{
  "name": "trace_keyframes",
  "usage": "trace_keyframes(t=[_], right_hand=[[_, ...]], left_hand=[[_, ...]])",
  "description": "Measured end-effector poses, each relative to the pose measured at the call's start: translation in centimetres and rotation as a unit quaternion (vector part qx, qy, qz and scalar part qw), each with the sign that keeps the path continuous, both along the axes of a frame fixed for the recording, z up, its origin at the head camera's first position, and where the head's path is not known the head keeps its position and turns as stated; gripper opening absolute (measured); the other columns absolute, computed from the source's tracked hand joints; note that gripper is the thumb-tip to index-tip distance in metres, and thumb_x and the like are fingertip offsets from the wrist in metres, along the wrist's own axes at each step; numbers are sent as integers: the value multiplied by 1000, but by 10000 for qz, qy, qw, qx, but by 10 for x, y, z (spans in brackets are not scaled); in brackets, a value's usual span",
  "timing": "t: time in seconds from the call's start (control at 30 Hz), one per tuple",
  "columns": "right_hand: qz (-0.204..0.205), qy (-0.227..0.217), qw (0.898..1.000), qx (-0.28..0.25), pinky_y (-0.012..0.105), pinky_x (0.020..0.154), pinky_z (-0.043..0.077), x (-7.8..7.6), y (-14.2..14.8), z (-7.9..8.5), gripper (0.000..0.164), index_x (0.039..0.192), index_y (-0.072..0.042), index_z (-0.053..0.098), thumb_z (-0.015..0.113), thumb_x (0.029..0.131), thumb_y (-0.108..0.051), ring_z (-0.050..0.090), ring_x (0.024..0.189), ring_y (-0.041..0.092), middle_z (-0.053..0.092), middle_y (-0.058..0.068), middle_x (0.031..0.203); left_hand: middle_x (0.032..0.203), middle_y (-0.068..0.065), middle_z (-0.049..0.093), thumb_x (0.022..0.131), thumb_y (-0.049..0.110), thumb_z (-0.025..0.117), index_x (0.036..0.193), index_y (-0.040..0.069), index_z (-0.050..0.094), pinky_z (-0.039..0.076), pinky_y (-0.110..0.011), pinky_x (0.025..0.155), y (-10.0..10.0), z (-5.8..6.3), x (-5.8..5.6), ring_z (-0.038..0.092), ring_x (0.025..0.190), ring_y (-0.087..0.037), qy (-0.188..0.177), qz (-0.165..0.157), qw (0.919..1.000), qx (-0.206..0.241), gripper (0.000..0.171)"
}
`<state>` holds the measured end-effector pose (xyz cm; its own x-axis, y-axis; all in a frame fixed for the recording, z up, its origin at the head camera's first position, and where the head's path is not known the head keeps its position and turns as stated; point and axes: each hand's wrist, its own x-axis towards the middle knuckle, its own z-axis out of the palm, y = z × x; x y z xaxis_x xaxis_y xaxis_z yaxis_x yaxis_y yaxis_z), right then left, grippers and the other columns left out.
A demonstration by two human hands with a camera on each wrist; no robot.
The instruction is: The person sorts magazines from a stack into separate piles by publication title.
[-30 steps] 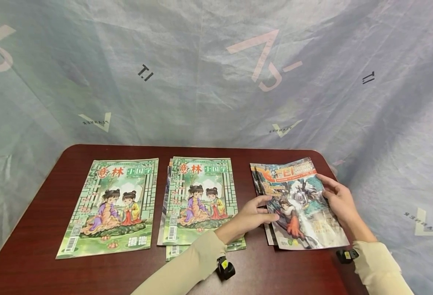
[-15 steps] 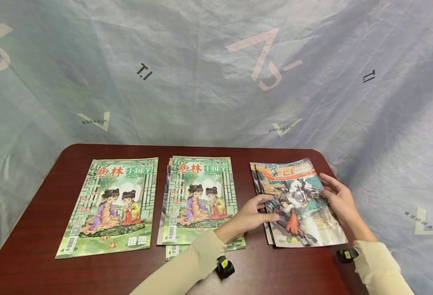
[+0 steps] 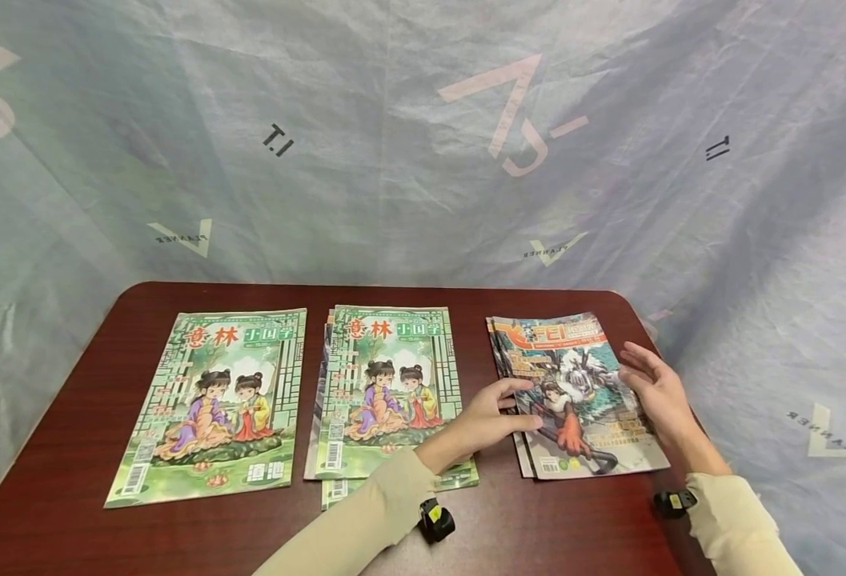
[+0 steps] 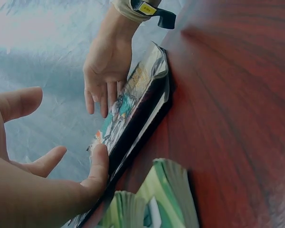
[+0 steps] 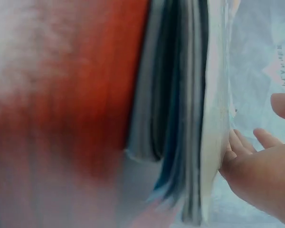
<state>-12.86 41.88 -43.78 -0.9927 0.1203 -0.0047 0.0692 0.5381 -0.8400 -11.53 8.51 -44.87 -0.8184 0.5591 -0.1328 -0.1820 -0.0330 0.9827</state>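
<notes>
A pile of magazines with a dark comic-style cover [image 3: 581,400] lies at the table's right side. Along its left edge my left hand [image 3: 491,416] rests, fingers extended and fingertips over the cover's margin. My right hand [image 3: 659,396] stands at the opposite edge with its fingers stretched out beside the cover. In the left wrist view, the left hand [image 4: 47,175] has thumb and fingers spread against the pile's side. Layered page edges [image 5: 180,95] fill the middle of the right wrist view, with the right hand [image 5: 256,166] alongside them.
Green magazines [image 3: 394,392] lie stacked with uneven edges in the middle of the dark red table [image 3: 199,540]. A single green magazine [image 3: 214,408] lies at the left. A grey printed cloth [image 3: 379,144] hangs behind the table.
The top magazine on the right has shifted slightly left, squarer over those beneath, and its cover lies flatter. My right hand has moved a little left; the left hand has hardly moved.
</notes>
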Motion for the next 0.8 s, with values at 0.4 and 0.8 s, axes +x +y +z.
trace_keyframes(t=[0.4,0.8], right_hand=[[-164,-304,9994,60,2,90,45,3,-2,-4,62,170,10,29,55,117,-9,50,119,-7,42,41,164],[-133,336,9987,357,3,94,47,8,-20,4,59,169,5,38,59,115,-9,56,128,0,49,36,160]], left_hand=[[166,-10,54,101,15,80,154,8,63,46,-57,123,-6,1,-1,46,155,-45,-2,45,10000,-2,56],[166,-8,54,102,17,80,156,10,62,48,-57,122,-21,6,-2,49,153,-44,153,20,9999,46,57]])
